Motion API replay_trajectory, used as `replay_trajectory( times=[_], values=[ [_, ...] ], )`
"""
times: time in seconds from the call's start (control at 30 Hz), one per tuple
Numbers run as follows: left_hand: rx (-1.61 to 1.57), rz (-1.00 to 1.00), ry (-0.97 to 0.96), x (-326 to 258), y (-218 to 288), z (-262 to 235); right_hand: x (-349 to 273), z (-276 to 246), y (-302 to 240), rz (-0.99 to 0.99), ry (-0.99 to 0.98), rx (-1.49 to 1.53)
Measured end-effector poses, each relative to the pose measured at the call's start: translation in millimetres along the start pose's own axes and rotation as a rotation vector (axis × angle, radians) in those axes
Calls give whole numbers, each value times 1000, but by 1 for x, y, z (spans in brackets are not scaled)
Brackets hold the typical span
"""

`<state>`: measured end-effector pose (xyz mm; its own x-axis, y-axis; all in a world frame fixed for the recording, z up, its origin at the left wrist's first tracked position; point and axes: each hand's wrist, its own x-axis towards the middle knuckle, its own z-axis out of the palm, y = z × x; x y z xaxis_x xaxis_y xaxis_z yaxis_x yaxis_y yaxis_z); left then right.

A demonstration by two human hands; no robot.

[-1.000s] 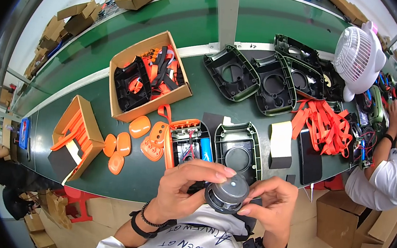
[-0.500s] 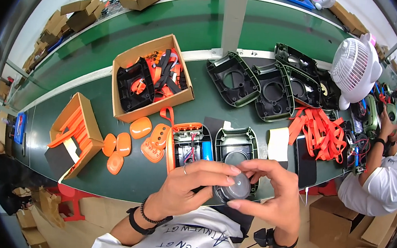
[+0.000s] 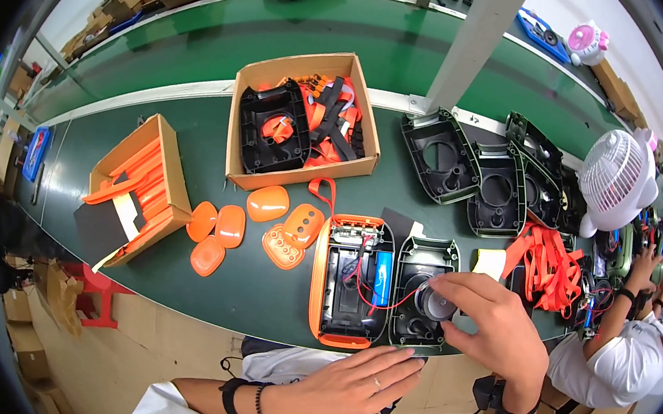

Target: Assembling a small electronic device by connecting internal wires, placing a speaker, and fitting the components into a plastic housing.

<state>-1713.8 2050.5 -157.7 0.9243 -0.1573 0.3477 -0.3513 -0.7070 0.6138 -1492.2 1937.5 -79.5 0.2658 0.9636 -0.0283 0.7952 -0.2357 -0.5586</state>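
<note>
A small round grey speaker [image 3: 437,305] with a thin red wire is pinched in my right hand [image 3: 492,322]. It sits over the black shell half [image 3: 428,252], at the round opening; I cannot tell whether it touches the shell. Just left of that lies the orange-rimmed housing half [image 3: 317,285], open side up, holding a blue battery cell [image 3: 382,277], a circuit board at the top and red wires. My left hand [image 3: 358,387] holds nothing; its fingers stretch out flat near the bench's front edge, below the two halves.
Orange covers [image 3: 230,226] lie left of the housing. Beyond stand a carton of orange strips [image 3: 175,228] and a carton of straps [image 3: 302,179]. Several black shells [image 3: 440,158], red-orange straps [image 3: 545,267] and a white fan [image 3: 615,174] occupy the right side, where a co-worker sits.
My left hand has let go of the speaker and dropped toward me. My right hand has carried the speaker onto or over the black shell. The view has shifted, too.
</note>
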Motion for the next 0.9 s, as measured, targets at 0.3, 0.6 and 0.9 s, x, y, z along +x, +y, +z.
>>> replay_trajectory(
  times=[0.3, 0.6, 0.9],
  values=[
    [180, -57, 51, 16, 0, 19, 16, 4, -5, -75, -176, -89],
    [237, -145, 106, 25, 4, 23, 23, 4, -3, -7, -241, -101],
    [276, -166, 92, 32, 3, 20, 22, 11, 3, -24, -222, -106]
  ],
)
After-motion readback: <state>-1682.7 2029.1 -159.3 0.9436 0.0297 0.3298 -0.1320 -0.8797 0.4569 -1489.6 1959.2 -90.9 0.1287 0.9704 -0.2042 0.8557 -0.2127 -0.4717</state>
